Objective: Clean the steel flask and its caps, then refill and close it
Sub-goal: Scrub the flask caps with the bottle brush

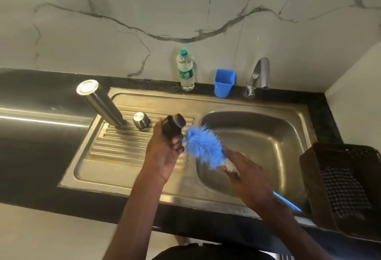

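- Left hand (165,152), centre of frame, fingers curled round a black inner cap (173,129); cap held above the ribbed drainboard (115,146), its grey ringed end tipped toward upper right.
- Right hand (245,175), right of centre, grips a bottle brush (204,146) just behind the bristle head; blue bristles touch or nearly touch the cap's lower right side, cannot tell which. A white bristle tuft shows at the fingers.
- Brush's blue handle runs out behind the wrist toward lower right of frame.
- The 2 hands sit near each other, not touching; brush head lies between them.
- Steel flask (101,105) stands upside down on the drainboard, upper left of the left hand, well apart from it, base toward the camera.
- Steel outer cap (141,120) rests on the drainboard just beside the flask, between flask and left hand.
- Sink basin (268,142) lies under and right of the right hand.
- Along the back of the dark surface (41,156): 1 plastic water bottle (185,72) with green lid, 1 blue cup (224,82), tap (258,76) at upper right.
- Dark perforated basket (340,185) at right edge of frame.
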Available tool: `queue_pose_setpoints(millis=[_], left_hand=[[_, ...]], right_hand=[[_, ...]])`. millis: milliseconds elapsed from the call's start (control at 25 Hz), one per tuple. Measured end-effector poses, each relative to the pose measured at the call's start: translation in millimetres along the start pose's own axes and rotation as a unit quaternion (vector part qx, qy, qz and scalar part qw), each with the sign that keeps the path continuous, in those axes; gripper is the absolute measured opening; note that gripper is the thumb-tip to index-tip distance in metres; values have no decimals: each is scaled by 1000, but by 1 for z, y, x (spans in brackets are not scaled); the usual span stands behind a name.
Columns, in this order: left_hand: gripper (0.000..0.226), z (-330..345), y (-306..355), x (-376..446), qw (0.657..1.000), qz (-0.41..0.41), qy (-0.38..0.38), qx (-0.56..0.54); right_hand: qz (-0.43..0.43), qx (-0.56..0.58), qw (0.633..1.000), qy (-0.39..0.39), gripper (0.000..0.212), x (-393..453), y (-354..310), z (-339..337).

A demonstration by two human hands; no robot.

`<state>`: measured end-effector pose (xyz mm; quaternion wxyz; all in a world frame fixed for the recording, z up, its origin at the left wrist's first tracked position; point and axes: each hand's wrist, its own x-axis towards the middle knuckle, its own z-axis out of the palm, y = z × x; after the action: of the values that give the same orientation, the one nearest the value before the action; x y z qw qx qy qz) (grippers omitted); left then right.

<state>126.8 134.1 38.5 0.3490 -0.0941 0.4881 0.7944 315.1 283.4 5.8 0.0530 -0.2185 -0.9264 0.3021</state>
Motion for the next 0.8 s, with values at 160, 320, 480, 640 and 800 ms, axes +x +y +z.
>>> queue_pose_setpoints(millis=[160, 320, 480, 640, 800], left_hand=[[56, -31, 13, 25, 994, 11, 22, -108], [35, -50, 16, 51, 981, 8, 2, -194], [27, -59, 9, 91, 978, 114, 51, 167], [56, -60, 1, 134, 867, 192, 114, 445], [59, -72, -8, 173, 789, 197, 88, 575]], right_hand=[[95, 40, 995, -7, 56, 15, 3, 1], [135, 84, 987, 6, 49, 40, -7, -1], [188, 108, 976, 3, 54, 74, -13, 12], [246, 230, 942, -5, 42, 104, -24, 32], [284, 320, 903, -38, 32, 111, -36, 41]])
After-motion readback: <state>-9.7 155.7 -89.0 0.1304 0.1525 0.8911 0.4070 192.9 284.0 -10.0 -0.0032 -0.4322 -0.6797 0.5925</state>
